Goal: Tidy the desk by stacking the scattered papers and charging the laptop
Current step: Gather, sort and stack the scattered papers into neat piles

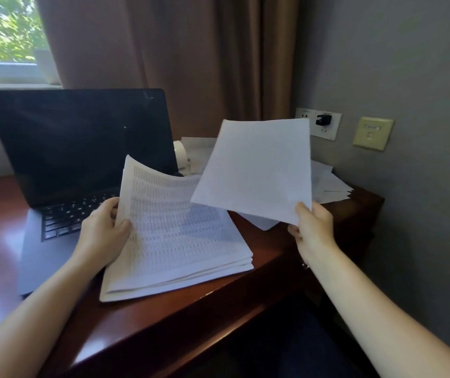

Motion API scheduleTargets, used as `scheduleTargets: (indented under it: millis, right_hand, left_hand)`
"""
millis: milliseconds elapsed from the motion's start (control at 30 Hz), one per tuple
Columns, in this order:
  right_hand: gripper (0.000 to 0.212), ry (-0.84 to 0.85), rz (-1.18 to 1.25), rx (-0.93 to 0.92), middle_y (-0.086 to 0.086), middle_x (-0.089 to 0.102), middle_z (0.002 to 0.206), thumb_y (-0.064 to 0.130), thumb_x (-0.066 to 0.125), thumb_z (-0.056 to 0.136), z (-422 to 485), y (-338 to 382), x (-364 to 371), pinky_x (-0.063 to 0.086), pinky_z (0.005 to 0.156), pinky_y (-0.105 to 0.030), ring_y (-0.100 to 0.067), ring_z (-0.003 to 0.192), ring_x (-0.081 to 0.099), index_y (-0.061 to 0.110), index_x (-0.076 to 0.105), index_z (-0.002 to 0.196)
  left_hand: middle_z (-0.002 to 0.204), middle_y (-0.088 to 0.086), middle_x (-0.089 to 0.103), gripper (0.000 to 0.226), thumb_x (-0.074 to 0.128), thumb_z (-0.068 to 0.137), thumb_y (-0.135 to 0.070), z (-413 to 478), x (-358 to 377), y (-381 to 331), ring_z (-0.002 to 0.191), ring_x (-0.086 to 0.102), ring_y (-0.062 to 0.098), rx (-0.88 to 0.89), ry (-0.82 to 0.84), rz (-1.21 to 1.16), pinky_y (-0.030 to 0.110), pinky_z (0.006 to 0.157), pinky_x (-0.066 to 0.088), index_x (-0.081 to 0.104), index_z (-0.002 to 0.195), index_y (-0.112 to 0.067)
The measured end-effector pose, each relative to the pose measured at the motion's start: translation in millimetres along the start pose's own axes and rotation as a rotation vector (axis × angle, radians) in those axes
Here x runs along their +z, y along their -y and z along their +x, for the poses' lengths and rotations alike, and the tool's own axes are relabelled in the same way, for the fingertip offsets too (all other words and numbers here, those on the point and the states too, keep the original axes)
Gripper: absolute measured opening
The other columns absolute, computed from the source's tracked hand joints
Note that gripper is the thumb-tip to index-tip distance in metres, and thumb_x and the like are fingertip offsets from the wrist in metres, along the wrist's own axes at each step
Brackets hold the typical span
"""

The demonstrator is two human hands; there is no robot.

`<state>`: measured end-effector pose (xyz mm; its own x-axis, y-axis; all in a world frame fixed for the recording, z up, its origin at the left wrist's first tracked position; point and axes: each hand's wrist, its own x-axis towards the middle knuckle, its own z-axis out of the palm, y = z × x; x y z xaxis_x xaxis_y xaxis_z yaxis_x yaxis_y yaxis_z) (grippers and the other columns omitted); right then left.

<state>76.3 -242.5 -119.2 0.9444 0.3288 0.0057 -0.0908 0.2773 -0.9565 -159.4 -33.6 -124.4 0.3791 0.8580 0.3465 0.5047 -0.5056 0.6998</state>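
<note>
Head cam: our left hand [103, 230] grips the paper stack [180, 241] by its left edge. It's propped on the worktop [262, 249] by the open laptop [81, 148], prob as base pile. Right hand [311, 227] pinches one sheet [259, 170] by its corner, over the stack. Loose papers [327, 184] back right, partly hidden. Plug [323, 120] in wall socket; cable not visible.

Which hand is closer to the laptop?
The left. The left hand grips the edge of the paper stack, right over the keys of the laptop. The right hand pinches a loose sheet on the stack's far side, well away from the laptop.
</note>
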Motion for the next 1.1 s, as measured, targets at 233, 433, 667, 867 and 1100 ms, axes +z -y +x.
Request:
scheduleTargets:
  millis: [233,433,667,867,1100]
  right_hand:
    - [0.022,0.42,-0.29,0.001,0.005,0.06,0.07,0.002,0.044,0.096,-24,-19,39,0.042,0.043,-0.012,0.002,0.051,0.055,0.013,0.062,0.092]
    - [0.033,0.742,-0.831,-0.176,0.002,0.064,0.118,0.01,0.045,0.094,-28,-18,48,0.047,0.093,-0.031,-0.016,0.108,0.059,0.018,0.058,0.123]
    - [0.03,0.473,-1.255,-0.357,0.003,0.06,0.102,0.025,0.044,0.096,24,1,59,0.041,0.079,-0.029,-0.025,0.105,0.054,0.021,0.06,0.121]
    - [0.048,0.305,-1.624,-0.489,-0.014,0.044,0.137,0.032,0.05,0.093,90,-10,65,0.036,0.098,-0.041,-0.034,0.125,0.038,0.015,0.043,0.137]
    - [0.046,0.179,-1.649,-0.359,-0.019,0.05,0.128,0.041,0.04,0.094,120,-33,58,0.038,0.09,-0.041,-0.038,0.116,0.045,0.011,0.043,0.129]
  left_hand:
    - [0.081,0.003,0.057,0.019,0.041,0.096,-0.023,4,-1,0,0.074,0.047,0.022,-0.097,0.054,-0.118,0.035,0.061,0.033,0.056,0.094,-0.01]
    - [0.084,0.008,0.055,0.018,0.05,0.093,-0.021,6,0,2,0.075,0.05,0.027,-0.126,0.178,-0.077,0.035,0.059,0.034,0.049,0.092,-0.003]
    - [0.097,0.008,0.053,0.021,0.047,0.088,0.001,2,10,1,0.087,0.047,0.027,0.021,0.152,0.001,0.032,0.065,0.027,0.042,0.106,-0.009]
    - [0.146,0.0,0.039,0.072,0.047,0.09,0.0,-2,14,-3,0.131,0.039,0.024,0.047,0.137,-0.04,0.024,0.093,0.031,0.016,0.152,-0.018]
    - [0.151,0.004,0.035,0.071,0.049,0.089,-0.005,2,17,2,0.139,0.028,0.021,0.043,0.121,0.008,0.031,0.107,0.026,0.019,0.152,-0.018]
